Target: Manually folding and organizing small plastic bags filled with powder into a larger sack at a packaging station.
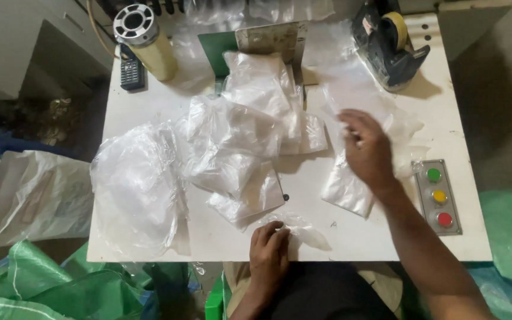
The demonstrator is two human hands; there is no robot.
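L hand [269, 249] pinching small clear bag [303, 231] at table [208, 237] edge; R hand [367, 151] flat, unclenched, on flat bag [345, 189].

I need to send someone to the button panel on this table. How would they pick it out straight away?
Start at the white table and go to its right edge, beside the person's right hand. There lies a grey metal button panel, flat on the top. Alone among clear plastic bags, it has green, yellow and red round buttons.
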